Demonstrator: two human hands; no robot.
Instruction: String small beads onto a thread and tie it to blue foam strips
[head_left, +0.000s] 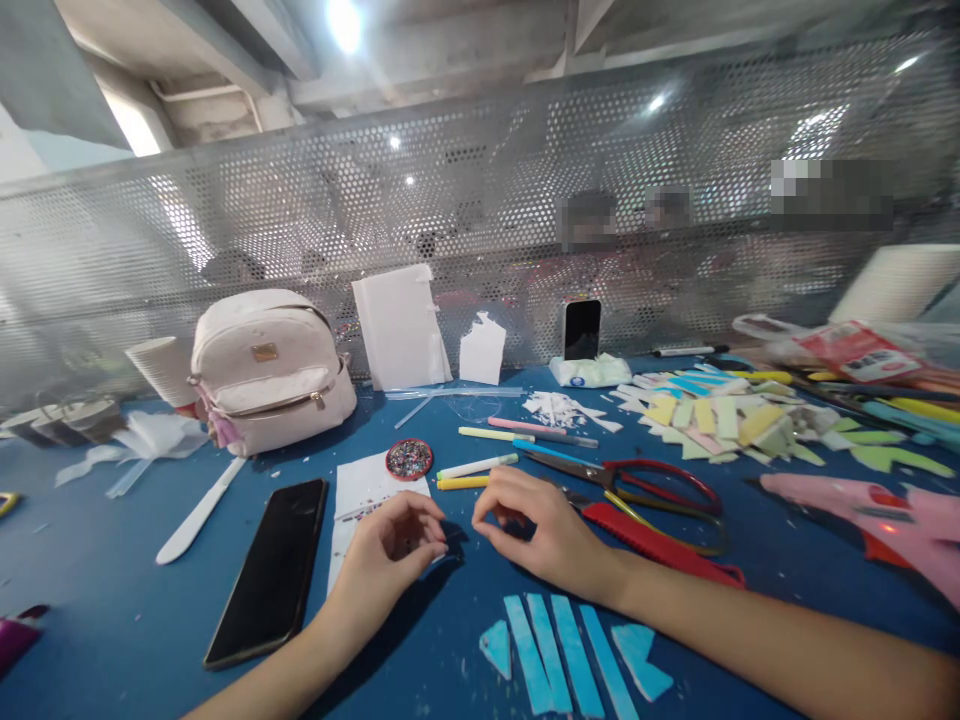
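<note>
My left hand point(394, 545) is curled above the table beside a white paper sheet point(351, 490) with small dark bits on it. Its thumb and fingertips come together; anything between them is too small to make out. Facing it, my right hand point(536, 520) is closed in a pinch, and I cannot make out what it holds. A round red-rimmed dish of beads point(409, 459) stands just beyond my left hand. Several blue strips point(551, 650) lie below my right hand. Past its fingers are colored pens point(478, 466) and scissors with red handles point(660, 485).
A black phone point(270, 570) and white plastic knife point(199, 515) lie at left, before a white backpack point(270, 370). At right are a pink glue gun point(862, 510) and piled colored scraps point(720, 415). Another phone point(582, 330) stands before the perforated metal screen point(480, 200).
</note>
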